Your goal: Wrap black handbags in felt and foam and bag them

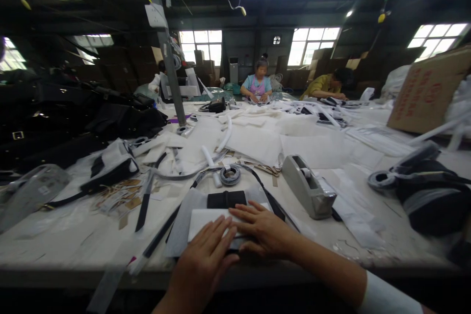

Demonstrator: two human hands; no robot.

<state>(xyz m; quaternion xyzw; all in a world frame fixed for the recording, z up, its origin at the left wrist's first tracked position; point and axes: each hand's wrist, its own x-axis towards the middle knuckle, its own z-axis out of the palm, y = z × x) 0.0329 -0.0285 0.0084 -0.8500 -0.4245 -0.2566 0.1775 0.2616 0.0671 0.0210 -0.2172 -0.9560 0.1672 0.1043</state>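
Observation:
My left hand (206, 260) lies flat, fingers stretched out, on a white folded sheet (200, 220) at the table's near edge. My right hand (263, 228) rests beside it, fingers extended and pressing on the same sheet. Under the sheet a small black item (226, 199) sticks out at the far side, lying on translucent wrapping (182, 225). A black strap (270, 201) curves around it. A roll of tape (230, 174) lies just beyond.
A grey tape dispenser (308, 186) stands to the right. Black bags (91, 122) pile at the left, another black bag (430, 196) at the right. White paper sheets (294, 142) cover the table (66, 240). A pole (171, 64) rises mid-table. Two seated people (257, 86) work at the far end.

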